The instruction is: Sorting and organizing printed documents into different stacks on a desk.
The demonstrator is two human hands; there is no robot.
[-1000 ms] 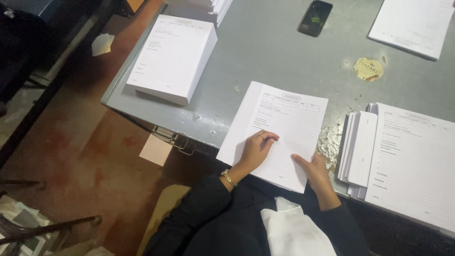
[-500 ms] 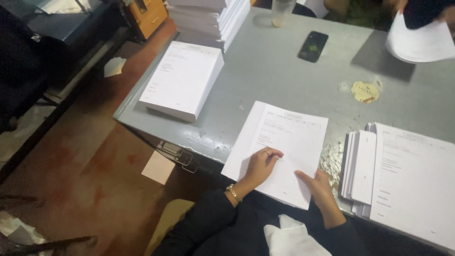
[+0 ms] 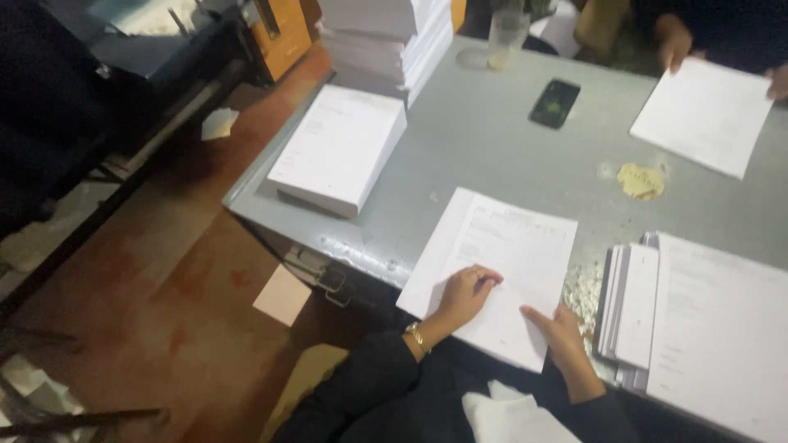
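A thin stack of printed white forms (image 3: pixel 501 246) lies at the near edge of the grey metal table (image 3: pixel 492 148), hanging slightly over it. My left hand (image 3: pixel 464 295), with a gold bracelet and a ring, rests on the lower left of the forms with its fingers curled on the top sheet. At the lower right corner, my right hand (image 3: pixel 558 328) grips the forms, thumb on top. Dark sleeves cover both of my arms.
A thick block of forms (image 3: pixel 336 148) and a taller paper pile (image 3: pixel 386 37) stand at the left. Fanned stacks (image 3: pixel 714 328) lie at the right. A phone (image 3: pixel 554 102), a glass (image 3: pixel 505 37) and a round sticker (image 3: pixel 640 180) are behind. Another person's hand (image 3: pixel 673 45) holds sheets (image 3: pixel 702 115).
The view has tilted up, showing more of the far table. The other person lifted their sheets and laid them back down. My hands have stayed on the forms.
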